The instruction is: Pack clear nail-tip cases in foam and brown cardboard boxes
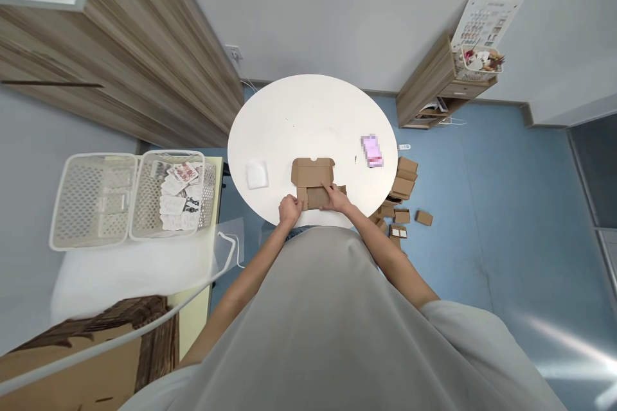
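A white desk [308,119] is set on blue floor [457,186]; at its near edge, a brown box [314,173] is spread open, flaps [294,171] splayed, being pinched by left fingers [299,204], touched by right fingers [331,192] held apart.

Left hand [290,209]; right hand [337,199]; both on carton [313,174]

1. Beyond the cardboard box [313,173], a broad bare stretch of the white table [313,109] lets a hand pass to the far edge.
2. Left of the box, a white packet [257,175] stands in the way, with a strip of tabletop between the two.
3. Right of the box and slightly farther out, a pink item [371,150] obstructs; a small brown scrap [355,159] lies between.
4. At the box's near side, the left hand [290,210], right hand [337,198] and grey garment [332,308] limit access.
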